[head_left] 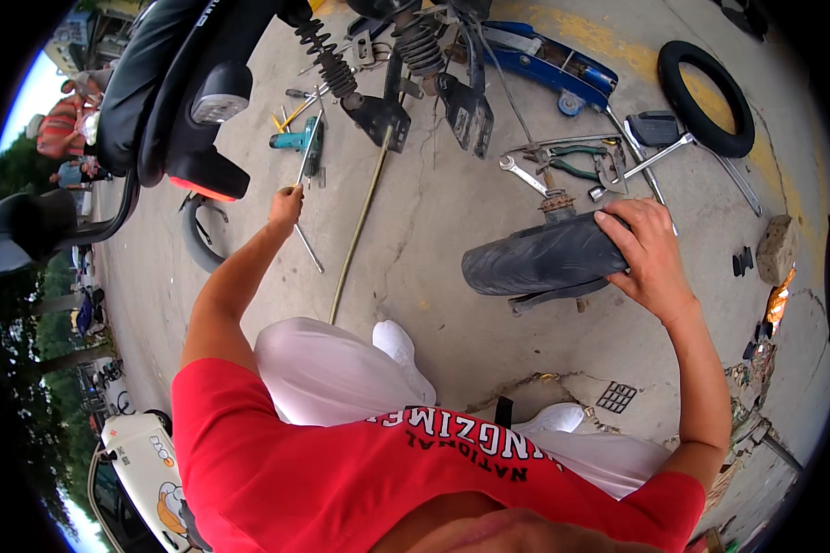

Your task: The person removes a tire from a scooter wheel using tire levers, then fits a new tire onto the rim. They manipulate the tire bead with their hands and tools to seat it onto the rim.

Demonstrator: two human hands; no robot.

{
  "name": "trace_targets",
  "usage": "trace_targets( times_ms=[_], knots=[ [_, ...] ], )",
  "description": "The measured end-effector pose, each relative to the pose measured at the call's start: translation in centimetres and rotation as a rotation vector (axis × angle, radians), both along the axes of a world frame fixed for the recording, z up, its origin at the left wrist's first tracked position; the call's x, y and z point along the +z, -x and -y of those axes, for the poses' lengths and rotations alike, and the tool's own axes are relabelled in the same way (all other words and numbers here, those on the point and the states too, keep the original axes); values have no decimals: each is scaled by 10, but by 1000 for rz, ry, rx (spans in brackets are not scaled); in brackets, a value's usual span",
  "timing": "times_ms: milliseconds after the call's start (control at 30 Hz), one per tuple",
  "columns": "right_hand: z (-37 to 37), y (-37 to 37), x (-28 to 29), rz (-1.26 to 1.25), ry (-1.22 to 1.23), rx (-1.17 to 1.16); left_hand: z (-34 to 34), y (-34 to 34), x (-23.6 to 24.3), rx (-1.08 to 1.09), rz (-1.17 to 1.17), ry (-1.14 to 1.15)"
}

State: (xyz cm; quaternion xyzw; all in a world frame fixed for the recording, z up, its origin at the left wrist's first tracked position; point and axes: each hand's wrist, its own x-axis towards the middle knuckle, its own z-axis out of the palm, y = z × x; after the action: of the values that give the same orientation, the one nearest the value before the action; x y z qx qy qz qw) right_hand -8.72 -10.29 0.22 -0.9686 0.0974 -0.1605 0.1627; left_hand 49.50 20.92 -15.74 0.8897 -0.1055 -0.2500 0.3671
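Note:
My left hand [286, 206] is closed round a slim silver metal rod [310, 152] that points up past a teal power drill [297, 142] on the ground. Another silver bar [310, 249] slants out below the fist; whether the two join is hidden by my fingers. At the right, my right hand [644, 249] grips the end of a black-tyred wheel [544, 253], fingers over the tread. A rusty toothed sprocket [557, 203] sits on the wheel's far side. Ahead, two black fork ends [378, 122] under coil springs hang with no wheel between them.
A blue floor jack [549, 64] stands beyond the wheel. Near it lie a spanner [523, 173], green-handled pliers [576, 161] and a loose tyre [705, 97]. A long brass-coloured rod [360, 230] leans from a fork end. A stone block [777, 249] sits far right.

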Motion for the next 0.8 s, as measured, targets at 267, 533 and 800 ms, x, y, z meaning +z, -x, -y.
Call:
trace_targets(
  times_ms=[267, 533, 800],
  knots=[
    [-14, -10, -1, -11, 35, -71, 205, -138, -33, 309, -160, 390],
    [-16, -20, -5, 20, -50, -169, 262, -238, -80, -627, 947, -369],
    [-7, -16, -6, -43, -126, -232, 288, -278, -125, -622, 943, -580]
  ],
)
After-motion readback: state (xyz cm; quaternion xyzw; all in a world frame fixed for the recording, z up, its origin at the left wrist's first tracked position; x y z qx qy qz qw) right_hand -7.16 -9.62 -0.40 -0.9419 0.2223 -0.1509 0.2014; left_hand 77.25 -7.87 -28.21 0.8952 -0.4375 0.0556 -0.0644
